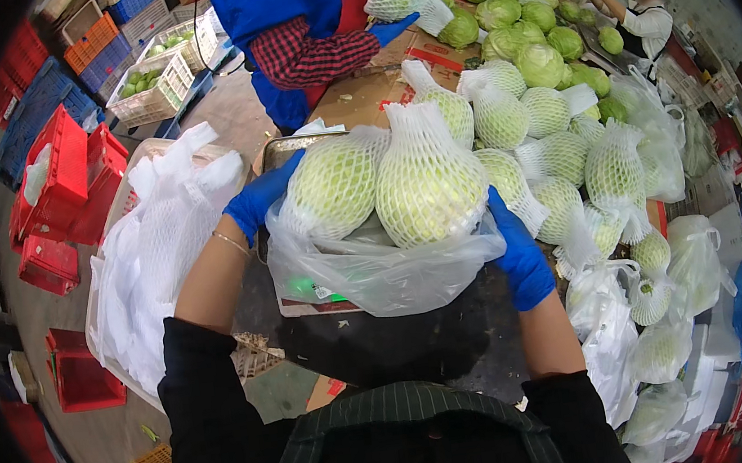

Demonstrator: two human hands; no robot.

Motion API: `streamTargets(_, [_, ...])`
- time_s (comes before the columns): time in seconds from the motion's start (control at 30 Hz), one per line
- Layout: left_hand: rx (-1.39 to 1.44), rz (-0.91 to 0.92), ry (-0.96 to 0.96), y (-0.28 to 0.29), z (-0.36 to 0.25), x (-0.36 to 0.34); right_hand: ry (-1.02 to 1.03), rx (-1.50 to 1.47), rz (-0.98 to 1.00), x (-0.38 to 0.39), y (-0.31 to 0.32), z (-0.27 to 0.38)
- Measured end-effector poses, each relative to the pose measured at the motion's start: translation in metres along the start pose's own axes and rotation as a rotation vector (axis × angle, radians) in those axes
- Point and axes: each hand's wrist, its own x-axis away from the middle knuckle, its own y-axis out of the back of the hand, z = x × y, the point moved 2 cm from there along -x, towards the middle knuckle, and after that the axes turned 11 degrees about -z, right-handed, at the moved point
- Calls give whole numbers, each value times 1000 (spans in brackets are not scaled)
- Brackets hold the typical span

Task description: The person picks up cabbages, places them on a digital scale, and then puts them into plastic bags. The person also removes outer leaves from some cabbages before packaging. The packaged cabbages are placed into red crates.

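1. Left grip (266,195): blue-gloved; at the left edge of the translucent plastic bag (387,293), beside the left netted cabbage (335,186); cannot tell whether its fingers pinch or only press.
2. Right grip (523,256): blue-gloved; against the bag's right edge, beside the right netted cabbage (429,185); finger closure likewise cannot be told.
3. Bag position: between both grips, above the dark surface (455,340); mouth open around both cabbages.
4. Surroundings: white nets (165,253) at left; more netted cabbages (553,154) at right.
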Motion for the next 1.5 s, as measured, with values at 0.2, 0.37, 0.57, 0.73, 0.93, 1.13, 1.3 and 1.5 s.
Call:
streamTargets(0.2, [-50, 60, -144, 10, 10, 116, 43, 94, -259, 64, -12, 1])
streamTargets(0.37, [-56, -124, -175, -4, 17, 196, 161, -231, -181, 130, -26, -11])
streamTargets(0.57, [62, -424, -365, -66, 9, 271, 350, -161, -379, 177, -31, 6])
streamTargets(0.73, [160, -468, -403, -105, 5, 324, 475, 238, -804, 268, 6, 40])
streamTargets(0.93, [-251, -304, -626, -118, -14, 335, 684, 886, -900, 359, -3, 96])
streamTargets(1.13, [-417, -421, -1307, -161, -22, 361, 707, 274, -756, 392, -4, 103])
streamTargets(1.3, [-653, -166, -1678, -230, -38, 386, 903, 200, -304, 391, -27, 105])
streamTargets(1.5, [-652, 771, -1074, -337, -3, 356, 568, 573, 112, 366, -101, 66])
